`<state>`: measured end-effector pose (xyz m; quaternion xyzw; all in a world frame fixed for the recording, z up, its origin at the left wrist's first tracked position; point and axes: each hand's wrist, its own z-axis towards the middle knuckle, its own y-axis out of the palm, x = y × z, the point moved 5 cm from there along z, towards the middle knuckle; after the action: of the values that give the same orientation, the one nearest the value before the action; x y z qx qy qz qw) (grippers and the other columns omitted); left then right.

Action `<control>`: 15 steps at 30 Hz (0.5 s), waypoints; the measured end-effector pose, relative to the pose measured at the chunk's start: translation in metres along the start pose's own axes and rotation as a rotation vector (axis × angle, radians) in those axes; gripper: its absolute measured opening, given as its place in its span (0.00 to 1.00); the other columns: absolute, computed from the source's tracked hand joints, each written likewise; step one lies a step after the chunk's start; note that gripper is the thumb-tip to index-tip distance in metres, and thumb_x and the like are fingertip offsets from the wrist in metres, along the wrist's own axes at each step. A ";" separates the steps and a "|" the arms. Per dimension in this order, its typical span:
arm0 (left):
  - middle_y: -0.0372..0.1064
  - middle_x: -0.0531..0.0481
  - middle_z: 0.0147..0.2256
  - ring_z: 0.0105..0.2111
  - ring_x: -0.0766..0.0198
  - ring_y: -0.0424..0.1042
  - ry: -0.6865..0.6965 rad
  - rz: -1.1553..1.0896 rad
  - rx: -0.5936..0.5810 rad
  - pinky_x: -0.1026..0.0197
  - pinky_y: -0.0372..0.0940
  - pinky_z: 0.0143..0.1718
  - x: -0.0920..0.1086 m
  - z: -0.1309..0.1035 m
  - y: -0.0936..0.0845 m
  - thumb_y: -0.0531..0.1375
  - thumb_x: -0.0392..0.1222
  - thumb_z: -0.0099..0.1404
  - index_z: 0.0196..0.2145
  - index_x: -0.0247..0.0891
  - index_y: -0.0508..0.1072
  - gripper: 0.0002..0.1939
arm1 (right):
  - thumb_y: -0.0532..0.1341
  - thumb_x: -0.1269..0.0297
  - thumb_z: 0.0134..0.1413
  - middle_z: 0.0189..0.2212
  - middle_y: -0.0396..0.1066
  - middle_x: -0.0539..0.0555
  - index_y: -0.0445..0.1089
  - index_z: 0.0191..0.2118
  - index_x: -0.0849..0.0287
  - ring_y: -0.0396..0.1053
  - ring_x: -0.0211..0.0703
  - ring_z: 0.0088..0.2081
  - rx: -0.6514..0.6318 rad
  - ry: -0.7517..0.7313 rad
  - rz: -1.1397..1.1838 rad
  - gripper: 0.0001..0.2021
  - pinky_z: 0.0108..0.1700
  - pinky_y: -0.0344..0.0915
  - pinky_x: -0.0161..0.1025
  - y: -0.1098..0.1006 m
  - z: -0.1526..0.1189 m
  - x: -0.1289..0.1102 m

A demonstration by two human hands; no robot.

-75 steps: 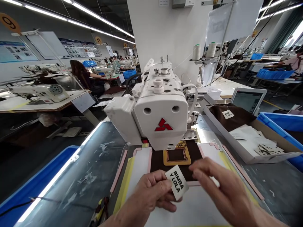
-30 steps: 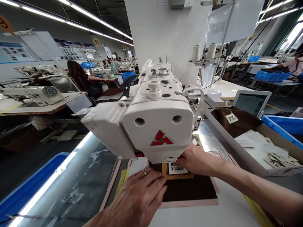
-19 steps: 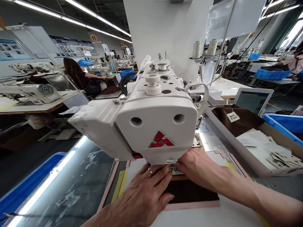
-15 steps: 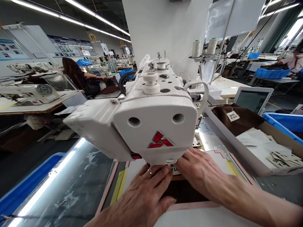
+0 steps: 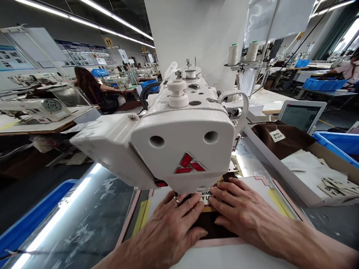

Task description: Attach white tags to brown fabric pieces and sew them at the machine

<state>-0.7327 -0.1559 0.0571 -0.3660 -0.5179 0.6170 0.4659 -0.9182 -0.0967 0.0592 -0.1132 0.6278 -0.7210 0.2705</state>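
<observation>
A white sewing machine head (image 5: 182,145) with a red three-diamond badge stands right in front of me. Below it lies a pale label (image 5: 206,198) with black lettering, on dark brown fabric (image 5: 210,224). My left hand (image 5: 179,220) rests flat with its fingers stretched out, fingertips at the label's left edge; a ring is on one finger. My right hand (image 5: 241,209) lies flat from the other side, fingers spread over the label's right part. Under the machine head, the needle area is hidden.
On the right, a cardboard box (image 5: 269,172) holds brown fabric and several loose labels (image 5: 333,186). A tablet (image 5: 303,114) and blue bin (image 5: 336,147) stand beyond it. Another blue bin (image 5: 36,213) is low at left. A person (image 5: 89,89) sits at a machine farther back.
My right hand has slid back toward me and flattened, with its fingers spreading out. More of the label and its lettering shows. My left hand has hardly moved.
</observation>
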 end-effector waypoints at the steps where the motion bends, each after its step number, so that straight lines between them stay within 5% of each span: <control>1: 0.65 0.43 0.65 0.60 0.44 0.71 -0.011 -0.005 -0.001 0.38 0.67 0.59 0.000 0.000 0.001 0.54 0.53 0.77 0.64 0.35 0.68 0.26 | 0.75 0.72 0.67 0.63 0.59 0.56 0.68 0.61 0.60 0.56 0.57 0.62 -0.012 0.005 -0.009 0.23 0.67 0.54 0.63 -0.001 -0.002 0.001; 10: 0.61 0.47 0.68 0.63 0.49 0.66 -0.052 -0.045 -0.032 0.40 0.61 0.65 -0.006 -0.009 0.008 0.54 0.55 0.77 0.70 0.40 0.59 0.30 | 0.72 0.65 0.74 0.61 0.61 0.62 0.65 0.65 0.72 0.57 0.57 0.62 0.087 -0.092 0.079 0.24 0.70 0.50 0.55 0.003 0.008 -0.008; 15: 0.65 0.48 0.65 0.61 0.49 0.68 -0.042 -0.076 -0.020 0.41 0.61 0.65 -0.004 -0.004 -0.001 0.58 0.52 0.75 0.68 0.41 0.63 0.28 | 0.77 0.55 0.70 0.63 0.60 0.59 0.63 0.68 0.66 0.58 0.57 0.60 0.032 -0.046 0.113 0.34 0.66 0.55 0.54 0.007 0.008 -0.003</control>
<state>-0.7272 -0.1585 0.0569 -0.3376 -0.5473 0.6013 0.4743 -0.9098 -0.1024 0.0545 -0.0898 0.6154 -0.7116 0.3268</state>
